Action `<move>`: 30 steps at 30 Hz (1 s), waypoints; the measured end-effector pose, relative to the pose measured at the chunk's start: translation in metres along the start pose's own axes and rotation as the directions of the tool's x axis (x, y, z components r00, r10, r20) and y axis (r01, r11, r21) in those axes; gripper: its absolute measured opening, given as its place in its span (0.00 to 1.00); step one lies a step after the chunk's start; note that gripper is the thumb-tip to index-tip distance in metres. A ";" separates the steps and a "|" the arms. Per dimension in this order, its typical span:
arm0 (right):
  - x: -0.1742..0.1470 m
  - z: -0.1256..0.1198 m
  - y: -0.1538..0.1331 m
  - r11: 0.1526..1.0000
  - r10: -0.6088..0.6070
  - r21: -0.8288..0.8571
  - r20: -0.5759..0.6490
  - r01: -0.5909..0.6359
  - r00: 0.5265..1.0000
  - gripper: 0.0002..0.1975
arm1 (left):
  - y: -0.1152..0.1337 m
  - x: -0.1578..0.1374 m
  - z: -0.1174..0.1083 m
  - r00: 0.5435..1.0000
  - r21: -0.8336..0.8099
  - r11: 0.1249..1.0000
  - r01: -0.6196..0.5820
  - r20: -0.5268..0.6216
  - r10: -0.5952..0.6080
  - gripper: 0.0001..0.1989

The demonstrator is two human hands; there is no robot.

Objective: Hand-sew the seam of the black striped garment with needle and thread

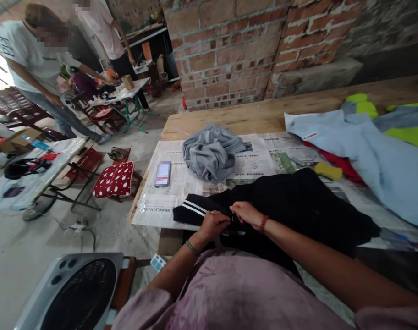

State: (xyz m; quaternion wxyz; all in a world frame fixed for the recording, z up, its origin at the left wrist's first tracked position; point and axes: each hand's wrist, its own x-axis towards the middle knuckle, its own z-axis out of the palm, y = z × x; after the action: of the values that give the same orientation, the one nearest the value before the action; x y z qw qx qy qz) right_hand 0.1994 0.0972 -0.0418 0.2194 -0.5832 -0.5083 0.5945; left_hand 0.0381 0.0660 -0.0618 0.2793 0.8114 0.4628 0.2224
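Observation:
A black garment (294,201) with white stripes on one end lies along the table's near edge. My left hand (214,224) is closed on its edge beside the striped part. Just to the right, my right hand (246,214) pinches the same black cloth, its fingers close to those of the left. Whatever small detail sits between the fingertips is too dark to make out. Beyond my hands, a crumpled grey cloth (211,153) rests on newspaper. To its left lies a phone (162,174) with its screen lit.
A light blue garment (363,151) and a yellow sponge (328,171) lie on the table's right side. A fan (81,293) stands at lower left, near a stool with a red cushion (113,179). Two people stand at the back left. A brick wall (229,50) rises behind the table.

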 end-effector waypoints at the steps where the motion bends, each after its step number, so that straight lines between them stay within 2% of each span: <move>1: 0.000 0.000 0.000 1.000 -0.004 -0.007 -0.009 0.003 1.000 0.12 | -0.001 0.000 0.001 1.000 -0.003 1.000 -0.011 -0.016 0.011 0.07; 8: 0.001 0.001 0.002 0.999 -0.019 -0.040 -0.054 0.017 0.998 0.12 | -0.003 -0.003 0.002 0.992 -0.064 0.996 -0.064 -0.108 0.057 0.04; 13: 0.001 0.002 0.002 0.999 -0.014 -0.053 -0.060 0.011 0.998 0.12 | 0.002 -0.003 -0.002 0.998 -0.093 0.995 -0.024 -0.064 0.018 0.04; 20: -0.002 0.002 0.000 0.999 0.003 -0.048 -0.036 -0.005 0.999 0.12 | 0.004 0.000 -0.003 0.998 -0.085 0.996 -0.007 -0.058 0.002 0.05; 30: 0.000 0.001 0.002 0.999 0.037 -0.004 -0.001 -0.037 0.999 0.13 | 0.003 0.001 -0.001 0.998 -0.120 0.992 -0.041 -0.050 0.036 0.06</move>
State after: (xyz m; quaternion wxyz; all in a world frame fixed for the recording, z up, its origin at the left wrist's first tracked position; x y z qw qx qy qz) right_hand 0.1991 0.0963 -0.0435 0.2074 -0.5933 -0.4983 0.5972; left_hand 0.0398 0.0664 -0.0592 0.3126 0.7962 0.4392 0.2746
